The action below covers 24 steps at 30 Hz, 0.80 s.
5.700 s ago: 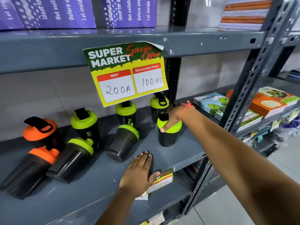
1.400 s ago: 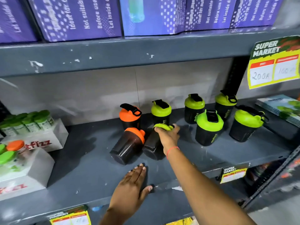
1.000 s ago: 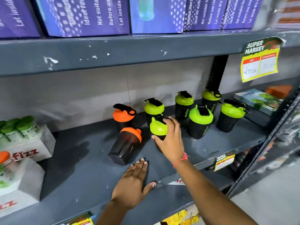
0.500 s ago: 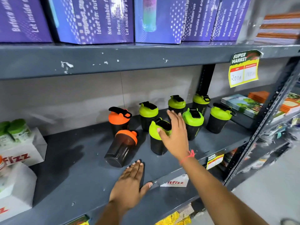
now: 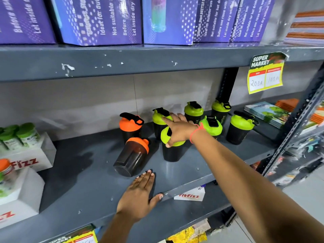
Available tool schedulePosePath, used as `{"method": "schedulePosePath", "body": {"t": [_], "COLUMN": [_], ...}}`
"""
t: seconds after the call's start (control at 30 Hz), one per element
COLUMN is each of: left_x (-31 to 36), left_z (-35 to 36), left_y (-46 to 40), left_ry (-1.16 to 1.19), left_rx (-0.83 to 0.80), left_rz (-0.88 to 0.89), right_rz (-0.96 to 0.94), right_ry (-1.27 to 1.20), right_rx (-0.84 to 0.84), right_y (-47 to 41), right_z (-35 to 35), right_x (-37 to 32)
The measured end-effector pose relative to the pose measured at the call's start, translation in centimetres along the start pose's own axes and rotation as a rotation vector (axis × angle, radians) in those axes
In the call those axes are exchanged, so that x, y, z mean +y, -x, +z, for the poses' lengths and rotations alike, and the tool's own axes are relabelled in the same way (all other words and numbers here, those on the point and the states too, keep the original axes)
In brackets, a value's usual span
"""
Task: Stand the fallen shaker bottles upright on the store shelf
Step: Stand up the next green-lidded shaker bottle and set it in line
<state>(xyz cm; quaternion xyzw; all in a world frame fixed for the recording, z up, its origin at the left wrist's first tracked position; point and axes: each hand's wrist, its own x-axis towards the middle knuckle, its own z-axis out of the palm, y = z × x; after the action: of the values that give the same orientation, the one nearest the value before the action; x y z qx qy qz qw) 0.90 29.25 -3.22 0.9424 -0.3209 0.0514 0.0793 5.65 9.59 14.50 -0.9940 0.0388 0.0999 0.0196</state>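
Observation:
A dark shaker with an orange lid (image 5: 131,156) lies on its side on the grey shelf (image 5: 78,181), lid toward the back. Right of it a green-lidded shaker (image 5: 171,153) stands upright. My right hand (image 5: 178,130) rests on its lid, fingers spread and stretched past it, thumb on the lid's front. Flat on the shelf near the front edge lies my left hand (image 5: 140,195), just in front of the fallen shaker's base and holding nothing. Behind stand an upright orange-lidded shaker (image 5: 130,127) and several upright green-lidded ones (image 5: 240,128).
White Fitfizz boxes (image 5: 26,155) with green-capped jars (image 5: 19,135) fill the shelf's left end. Books (image 5: 268,113) lie at the right past a steel upright (image 5: 298,120). A yellow price sign (image 5: 266,72) hangs from the upper shelf, which carries purple boxes (image 5: 98,20).
My right hand has set the green-lidded shaker upright beside the fallen orange one, and its fingers have loosened over the lid. My left hand has stayed flat on the shelf.

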Motion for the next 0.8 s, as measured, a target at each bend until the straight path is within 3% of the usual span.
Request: {"method": "schedulePosePath", "body": {"t": [0.1, 0.23, 0.63, 0.8], "left_x": [0.1, 0.2, 0.4, 0.6], "left_z": [-0.2, -0.4, -0.6, -1.2], "left_y": [0.1, 0.1, 0.3, 0.5], "left_ry": [-0.013, 0.012, 0.027, 0.026], "left_rx": [0.003, -0.022, -0.061, -0.071], "left_rz": [0.014, 0.009, -0.023, -0.016], "right_rz": [-0.032, 0.051, 0.064, 0.077], "right_ry": [0.103, 0.200, 0.025, 0.001], "right_rx": [-0.163, -0.046, -0.151, -0.033], "right_y": [-1.0, -0.9, -1.2, -1.2], "right_z": [-0.9, -0.8, -0.7, -0.4], "right_x": [0.6, 1.0, 1.5, 1.6]}}
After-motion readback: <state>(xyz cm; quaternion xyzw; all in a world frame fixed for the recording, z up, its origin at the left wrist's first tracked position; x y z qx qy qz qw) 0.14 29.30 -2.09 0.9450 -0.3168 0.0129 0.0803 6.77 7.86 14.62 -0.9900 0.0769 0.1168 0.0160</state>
